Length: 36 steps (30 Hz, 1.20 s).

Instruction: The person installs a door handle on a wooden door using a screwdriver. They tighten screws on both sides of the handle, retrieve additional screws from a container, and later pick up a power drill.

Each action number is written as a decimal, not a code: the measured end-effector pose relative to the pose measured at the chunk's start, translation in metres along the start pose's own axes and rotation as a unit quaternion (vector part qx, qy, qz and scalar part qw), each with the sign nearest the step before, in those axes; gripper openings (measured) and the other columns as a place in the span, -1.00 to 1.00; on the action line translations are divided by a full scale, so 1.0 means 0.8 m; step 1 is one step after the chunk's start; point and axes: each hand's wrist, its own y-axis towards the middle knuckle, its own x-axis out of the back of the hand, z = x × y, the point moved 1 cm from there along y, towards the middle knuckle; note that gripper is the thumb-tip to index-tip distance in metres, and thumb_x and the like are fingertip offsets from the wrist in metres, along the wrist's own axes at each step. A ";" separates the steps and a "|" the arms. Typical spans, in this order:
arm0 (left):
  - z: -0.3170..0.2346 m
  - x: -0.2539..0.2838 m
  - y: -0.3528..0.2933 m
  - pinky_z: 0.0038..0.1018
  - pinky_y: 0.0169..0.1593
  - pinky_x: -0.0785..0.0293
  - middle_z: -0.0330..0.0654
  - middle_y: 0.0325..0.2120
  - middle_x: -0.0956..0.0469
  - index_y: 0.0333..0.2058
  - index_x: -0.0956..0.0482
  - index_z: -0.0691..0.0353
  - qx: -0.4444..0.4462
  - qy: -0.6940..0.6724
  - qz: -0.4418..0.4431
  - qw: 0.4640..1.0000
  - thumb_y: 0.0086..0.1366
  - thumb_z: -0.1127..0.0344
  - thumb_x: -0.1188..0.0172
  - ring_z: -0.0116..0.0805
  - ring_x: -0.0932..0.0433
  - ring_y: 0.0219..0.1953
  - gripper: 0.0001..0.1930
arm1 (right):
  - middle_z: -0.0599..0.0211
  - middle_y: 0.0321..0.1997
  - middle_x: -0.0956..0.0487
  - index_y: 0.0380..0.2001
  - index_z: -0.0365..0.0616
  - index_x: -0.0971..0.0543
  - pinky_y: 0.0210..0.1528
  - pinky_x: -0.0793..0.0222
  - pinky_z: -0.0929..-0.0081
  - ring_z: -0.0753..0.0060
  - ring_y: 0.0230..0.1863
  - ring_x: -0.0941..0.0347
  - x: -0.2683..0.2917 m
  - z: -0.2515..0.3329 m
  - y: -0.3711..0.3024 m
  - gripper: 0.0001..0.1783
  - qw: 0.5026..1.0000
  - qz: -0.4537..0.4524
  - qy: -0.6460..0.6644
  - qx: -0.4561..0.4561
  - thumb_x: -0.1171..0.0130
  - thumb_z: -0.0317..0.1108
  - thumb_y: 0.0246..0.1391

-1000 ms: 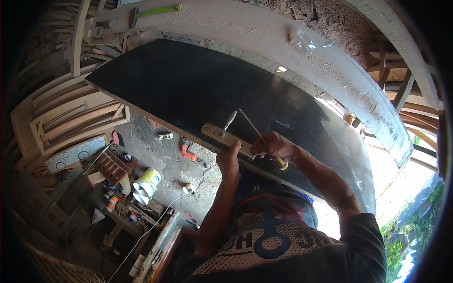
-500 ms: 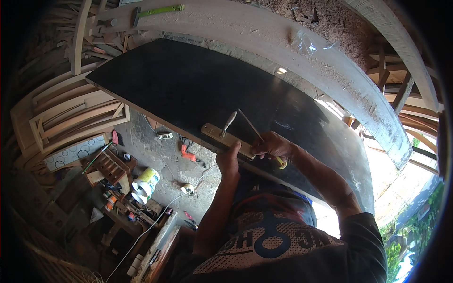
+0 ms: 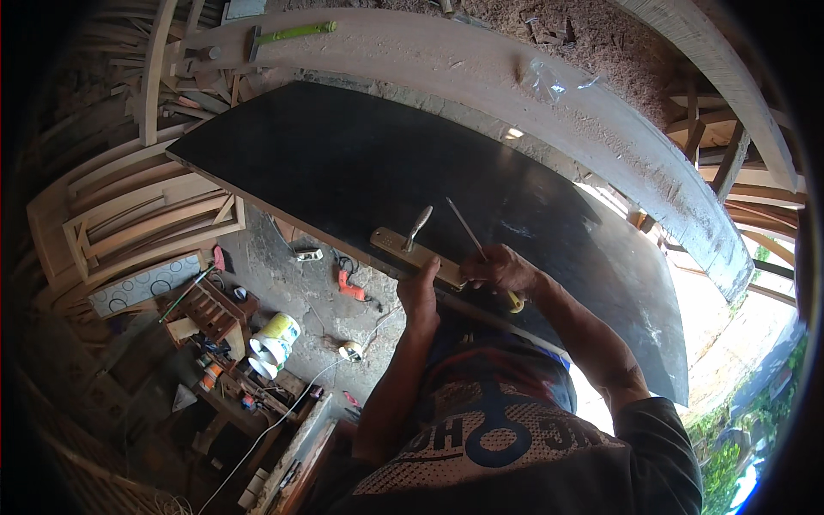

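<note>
A dark, smooth door panel (image 3: pixel 343 163) lies flat in front of me. On its near edge is a brass-coloured door handle plate (image 3: pixel 393 241) with a lever handle (image 3: pixel 420 225) standing up from it. My left hand (image 3: pixel 419 296) grips the plate around its middle, thumb on top; the fingers beneath are hidden. My right hand (image 3: pixel 500 271) is closed around a screwdriver (image 3: pixel 466 227) by the plate's right end. The screwdriver's thin shaft points away over the panel, apart from the plate, and its yellow end shows below my fist.
Beyond the panel runs a long pale board (image 3: pixel 412 56) carrying a green-handled hammer (image 3: pixel 296 33). Wooden frames (image 3: pixel 154 219) stand at left. On the floor are an orange power drill (image 3: pixel 348 283), a cable, a white-yellow bucket (image 3: pixel 276 336) and a slatted wooden crate (image 3: pixel 210 305).
The screwdriver's shaft has swung slightly to the right, and my right hand has shifted a little with it. My left hand stays on the plate. The whole view has moved slightly.
</note>
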 end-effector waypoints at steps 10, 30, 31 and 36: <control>0.000 0.000 0.000 -0.35 0.07 -0.50 -0.04 -0.09 -0.62 0.04 -0.57 0.46 -0.002 -0.005 -0.002 1.000 0.23 0.29 -0.43 -0.28 -0.59 -0.06 -0.52 | 0.40 -0.38 -0.62 -0.22 -0.21 -0.67 -0.34 -0.44 0.47 0.55 -0.37 -0.53 -0.008 -0.022 -0.013 -0.70 0.996 -0.056 0.017 0.069 -0.28 -0.21 0.08; 0.006 0.002 0.004 -0.35 0.08 -0.48 -0.07 -0.07 -0.59 0.06 -0.54 0.48 0.011 0.003 -0.005 1.000 0.22 0.30 -0.43 -0.31 -0.58 -0.06 -0.49 | 0.41 -0.49 -0.59 -0.28 -0.21 -0.71 -0.40 -0.41 0.50 0.56 -0.46 -0.49 -0.003 -0.025 0.034 -0.72 1.000 0.019 0.000 -0.021 -0.39 -0.23 0.01; 0.008 0.002 0.005 -0.35 0.08 -0.48 -0.07 -0.07 -0.59 0.07 -0.53 0.48 -0.008 -0.011 -0.004 1.000 0.22 0.30 -0.43 -0.31 -0.58 -0.05 -0.48 | 0.41 -0.48 -0.60 -0.29 -0.20 -0.71 -0.43 -0.40 0.53 0.57 -0.47 -0.50 -0.002 -0.018 0.030 -0.72 0.999 0.024 0.004 -0.035 -0.40 -0.22 0.01; 0.021 0.006 0.011 -0.35 0.10 -0.48 -0.07 -0.05 -0.59 0.08 -0.52 0.49 -0.021 -0.024 -0.008 0.999 0.22 0.32 -0.43 -0.30 -0.57 -0.03 -0.48 | 0.41 -0.46 -0.62 -0.29 -0.15 -0.70 -0.56 -0.35 0.64 0.63 -0.51 -0.50 -0.002 -0.004 0.026 -0.74 0.996 0.028 0.010 -0.079 -0.42 -0.22 0.02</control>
